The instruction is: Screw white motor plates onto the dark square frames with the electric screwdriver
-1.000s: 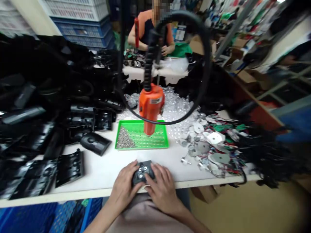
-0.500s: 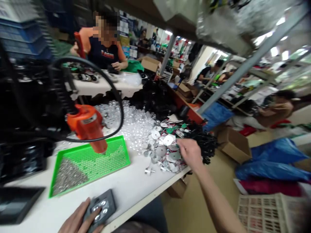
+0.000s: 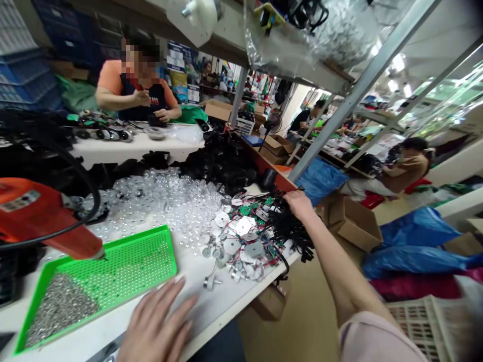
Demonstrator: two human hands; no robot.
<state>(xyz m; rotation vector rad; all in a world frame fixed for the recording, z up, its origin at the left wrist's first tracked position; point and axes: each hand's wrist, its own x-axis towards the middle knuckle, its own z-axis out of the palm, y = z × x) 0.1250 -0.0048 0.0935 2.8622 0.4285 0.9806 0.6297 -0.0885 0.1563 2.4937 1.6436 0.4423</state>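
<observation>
My left hand (image 3: 160, 322) is over the front of the white table, its fingers stretched and spread. A dark grey part (image 3: 107, 350) shows only partly beside its wrist, at the bottom edge. Off to the right, my right hand (image 3: 299, 203) is at a heap of black cables (image 3: 289, 223), fingers bent inward; what they pinch is hidden. Left of the cables lies a pile of small motors with white and grey discs (image 3: 241, 236), red wires and green circuit boards (image 3: 245, 210). One loose motor (image 3: 212, 282) with a shaft lies in front of that pile.
A green perforated tray (image 3: 171, 251) holds small screws (image 3: 60, 306). Above it hangs an orange electric screwdriver (image 3: 56, 218) on a black cord. Clear plastic pieces (image 3: 162, 201) cover the table behind. A metal shelf post (image 3: 350, 105) slants at right. A co-worker (image 3: 139, 95) sits opposite.
My left hand has come off the grey part and spread its fingers. My right hand has moved from the motors to the black cables. The view has shifted; the screwdriver appears further left.
</observation>
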